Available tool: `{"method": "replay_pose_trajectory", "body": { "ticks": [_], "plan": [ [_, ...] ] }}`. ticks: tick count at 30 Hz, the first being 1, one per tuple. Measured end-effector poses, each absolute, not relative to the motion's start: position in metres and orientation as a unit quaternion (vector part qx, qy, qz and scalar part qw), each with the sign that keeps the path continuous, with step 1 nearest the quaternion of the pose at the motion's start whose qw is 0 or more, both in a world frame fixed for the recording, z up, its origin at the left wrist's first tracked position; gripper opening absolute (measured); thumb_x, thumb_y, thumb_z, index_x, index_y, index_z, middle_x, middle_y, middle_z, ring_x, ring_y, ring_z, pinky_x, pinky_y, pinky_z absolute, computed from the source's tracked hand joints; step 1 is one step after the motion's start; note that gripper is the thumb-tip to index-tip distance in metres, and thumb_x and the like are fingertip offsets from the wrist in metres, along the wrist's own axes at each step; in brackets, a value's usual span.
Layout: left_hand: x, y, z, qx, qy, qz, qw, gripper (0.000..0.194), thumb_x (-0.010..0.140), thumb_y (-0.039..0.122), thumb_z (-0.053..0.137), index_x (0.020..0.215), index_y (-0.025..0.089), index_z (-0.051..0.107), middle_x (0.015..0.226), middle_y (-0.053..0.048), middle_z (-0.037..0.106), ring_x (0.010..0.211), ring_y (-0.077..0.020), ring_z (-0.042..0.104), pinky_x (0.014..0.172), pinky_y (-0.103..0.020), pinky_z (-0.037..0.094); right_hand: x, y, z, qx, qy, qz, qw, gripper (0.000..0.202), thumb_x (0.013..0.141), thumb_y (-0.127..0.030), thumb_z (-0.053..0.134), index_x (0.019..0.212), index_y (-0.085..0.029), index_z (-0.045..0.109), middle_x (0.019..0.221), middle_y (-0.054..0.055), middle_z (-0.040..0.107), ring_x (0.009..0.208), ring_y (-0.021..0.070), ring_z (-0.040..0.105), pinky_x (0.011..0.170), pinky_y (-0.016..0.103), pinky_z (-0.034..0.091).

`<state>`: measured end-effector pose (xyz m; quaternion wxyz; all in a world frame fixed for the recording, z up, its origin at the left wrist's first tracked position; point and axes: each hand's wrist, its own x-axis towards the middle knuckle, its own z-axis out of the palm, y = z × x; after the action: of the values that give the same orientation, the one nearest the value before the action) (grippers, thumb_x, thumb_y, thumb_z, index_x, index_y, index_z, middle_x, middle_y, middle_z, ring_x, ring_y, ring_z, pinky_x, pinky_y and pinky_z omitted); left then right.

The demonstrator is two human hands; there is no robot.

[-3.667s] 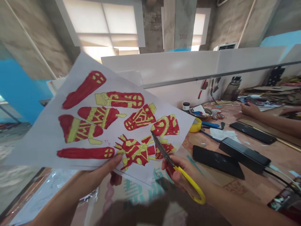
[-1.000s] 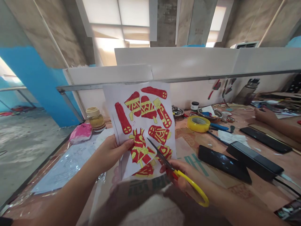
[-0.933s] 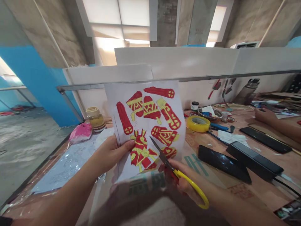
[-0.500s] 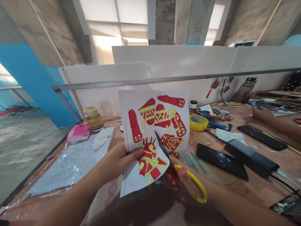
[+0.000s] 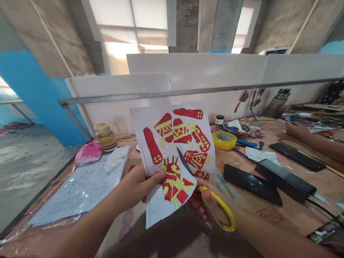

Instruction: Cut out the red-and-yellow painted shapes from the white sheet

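Above the brown worktop (image 5: 295, 215), the paper sheet (image 5: 174, 143) of red-and-yellow drawings now stands lower and closer than half a second ago, with the cut running deeper beside the bottom figure. The left hand (image 5: 134, 186) pinches its left edge, fingers closed. The right hand (image 5: 212, 204) grips yellow-handled scissors (image 5: 200, 190), blades inside the sheet.

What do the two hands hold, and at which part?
The left hand pinches the painted paper sheet at its lower left edge. The right hand holds the scissors by their yellow handle loops.
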<state>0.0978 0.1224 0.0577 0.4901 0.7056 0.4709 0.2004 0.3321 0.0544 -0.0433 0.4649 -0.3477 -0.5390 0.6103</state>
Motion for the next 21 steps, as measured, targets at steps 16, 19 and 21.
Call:
{"method": "replay_pose_trajectory", "body": {
  "ticks": [16, 19, 21],
  "plan": [
    [0.091, 0.133, 0.074, 0.739, 0.460, 0.156, 0.468, 0.050, 0.086, 0.065, 0.062, 0.100, 0.018, 0.072, 0.078, -0.004, 0.074, 0.054, -0.0114, 0.055, 0.040, -0.020, 0.032, 0.330, 0.049, -0.035, -0.413, -0.500, 0.614, 0.449, 0.094, 0.062, -0.094, 0.060, 0.116, -0.017, 0.053, 0.062, -0.008, 0.044, 0.041, 0.0032, 0.031, 0.034, 0.014, 0.032],
    [0.088, 0.137, 0.076, 0.763, 0.453, 0.176, 0.426, 0.049, 0.087, 0.065, 0.060, 0.101, 0.019, 0.073, 0.078, -0.004, 0.074, 0.057, -0.0136, 0.057, 0.042, -0.022, 0.036, 0.329, 0.048, -0.031, -0.434, -0.487, 0.610, 0.449, 0.098, 0.056, -0.096, 0.061, 0.116, -0.018, 0.052, 0.062, -0.008, 0.045, 0.041, 0.0043, 0.033, 0.033, 0.015, 0.032],
    [0.075, 0.129, 0.069, 0.776, 0.474, 0.222, 0.353, 0.043, 0.088, 0.060, 0.062, 0.102, 0.022, 0.073, 0.083, -0.004, 0.074, 0.068, -0.0178, 0.064, 0.050, -0.024, 0.045, 0.330, 0.050, -0.031, -0.442, -0.482, 0.600, 0.460, 0.101, 0.055, -0.097, 0.060, 0.118, -0.019, 0.051, 0.062, -0.008, 0.045, 0.042, 0.0050, 0.034, 0.033, 0.015, 0.032]
  ]
}}
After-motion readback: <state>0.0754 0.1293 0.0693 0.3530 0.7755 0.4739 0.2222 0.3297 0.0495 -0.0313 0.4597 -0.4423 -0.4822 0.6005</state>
